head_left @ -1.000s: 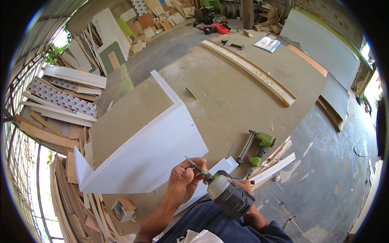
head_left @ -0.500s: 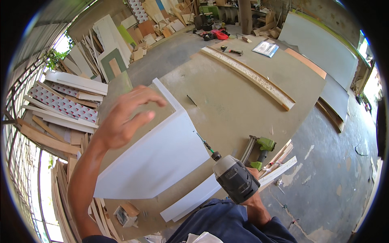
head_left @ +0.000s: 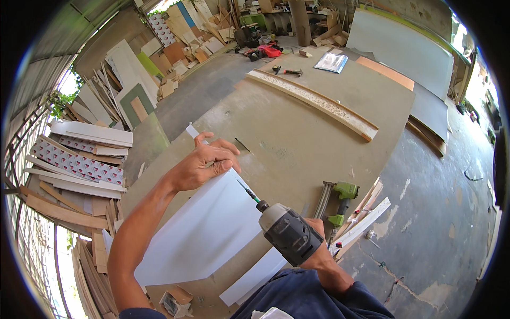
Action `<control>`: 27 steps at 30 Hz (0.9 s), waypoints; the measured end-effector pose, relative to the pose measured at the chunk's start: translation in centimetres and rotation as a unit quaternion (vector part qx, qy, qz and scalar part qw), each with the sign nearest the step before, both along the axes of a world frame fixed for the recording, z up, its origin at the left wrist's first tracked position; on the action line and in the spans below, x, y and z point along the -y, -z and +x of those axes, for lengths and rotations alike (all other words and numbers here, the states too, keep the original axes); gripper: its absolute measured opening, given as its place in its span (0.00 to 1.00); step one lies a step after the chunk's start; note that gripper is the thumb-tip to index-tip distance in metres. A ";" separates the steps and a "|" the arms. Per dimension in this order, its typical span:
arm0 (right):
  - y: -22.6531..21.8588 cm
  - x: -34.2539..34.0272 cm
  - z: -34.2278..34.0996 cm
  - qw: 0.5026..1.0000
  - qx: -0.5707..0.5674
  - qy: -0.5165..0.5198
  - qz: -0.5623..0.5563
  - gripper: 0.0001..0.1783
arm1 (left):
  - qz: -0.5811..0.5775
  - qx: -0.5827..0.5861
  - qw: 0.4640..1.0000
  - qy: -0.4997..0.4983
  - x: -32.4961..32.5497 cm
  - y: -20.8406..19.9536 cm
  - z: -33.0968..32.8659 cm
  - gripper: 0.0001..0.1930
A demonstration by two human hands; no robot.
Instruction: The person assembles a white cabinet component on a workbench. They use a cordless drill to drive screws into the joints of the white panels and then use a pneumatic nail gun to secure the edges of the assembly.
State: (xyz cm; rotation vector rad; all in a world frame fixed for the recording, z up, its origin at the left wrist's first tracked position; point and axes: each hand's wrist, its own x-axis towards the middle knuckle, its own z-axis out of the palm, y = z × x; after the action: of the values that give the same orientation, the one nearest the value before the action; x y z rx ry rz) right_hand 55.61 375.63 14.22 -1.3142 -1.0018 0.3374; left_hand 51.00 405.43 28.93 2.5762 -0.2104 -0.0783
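Left hand (head_left: 204,165) grip on white panel (head_left: 207,234), right hand (head_left: 319,255) gripping drill (head_left: 287,231), nail gun (head_left: 340,199) nearby

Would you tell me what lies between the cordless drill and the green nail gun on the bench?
In the head view, only bare bench top lies between the cordless drill and the green nail gun.
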 end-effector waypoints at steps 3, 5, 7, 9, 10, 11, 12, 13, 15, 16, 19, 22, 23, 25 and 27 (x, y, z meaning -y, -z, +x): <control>-0.1 -0.1 0.1 1.000 0.005 -0.010 -0.007 0.32 | 0.000 0.013 1.000 -0.002 0.1 0.3 -0.2 0.19; -0.3 -0.2 0.1 1.000 0.011 -0.009 -0.010 0.32 | 0.000 0.018 1.000 0.000 0.3 0.3 -0.2 0.18; -0.5 -0.3 0.1 1.000 0.021 0.002 -0.014 0.32 | -0.003 0.019 1.000 -0.003 0.3 0.4 -0.1 0.18; -0.3 -0.4 0.2 1.000 0.026 0.000 -0.009 0.33 | -0.004 0.020 1.000 -0.004 0.2 0.5 -0.2 0.18; -0.1 -0.5 0.2 1.000 0.028 -0.001 -0.007 0.33 | -0.006 0.021 1.000 -0.004 0.2 0.5 -0.2 0.17; -0.2 -0.5 0.2 1.000 0.030 -0.001 -0.009 0.33 | -0.005 0.022 1.000 -0.002 0.2 0.5 -0.2 0.17; -0.3 -0.5 0.2 0.999 0.031 -0.001 -0.011 0.34 | -0.005 0.021 1.000 -0.003 0.2 0.5 -0.2 0.17; -0.3 -0.5 0.2 0.999 0.032 0.000 -0.013 0.34 | -0.004 0.020 1.000 -0.004 0.1 0.4 -0.3 0.17; 0.1 -0.6 0.3 0.999 0.029 -0.001 -0.013 0.34 | -0.002 0.019 1.000 -0.004 0.2 0.4 -0.2 0.17; 0.2 -0.7 0.3 1.000 0.027 0.000 -0.013 0.34 | -0.001 0.019 1.000 -0.003 0.3 0.3 -0.2 0.18; 0.2 -0.8 0.3 1.000 0.021 -0.005 -0.007 0.34 | -0.006 0.019 1.000 -0.007 0.5 0.1 -0.2 0.18; 0.2 -0.8 0.3 1.000 0.010 -0.010 -0.010 0.33 | -0.013 0.023 1.000 -0.008 0.4 0.3 -0.2 0.17; 0.2 -0.7 0.3 1.000 0.010 -0.008 -0.010 0.33 | -0.015 0.026 1.000 -0.009 0.4 0.4 -0.3 0.17; 0.0 -0.8 0.3 1.000 0.010 -0.005 -0.010 0.32 | -0.011 0.024 1.000 -0.015 0.7 0.6 -0.5 0.17; -0.2 -0.6 0.1 0.999 -0.026 -0.014 -0.021 0.31 | -0.007 0.026 0.999 -0.018 0.7 0.6 -0.5 0.17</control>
State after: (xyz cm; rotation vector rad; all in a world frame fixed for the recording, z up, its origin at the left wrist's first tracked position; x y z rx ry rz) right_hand 55.74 376.28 14.40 -1.3235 -0.9747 0.4143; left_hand 50.53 404.69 28.37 2.5683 -0.1823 0.0050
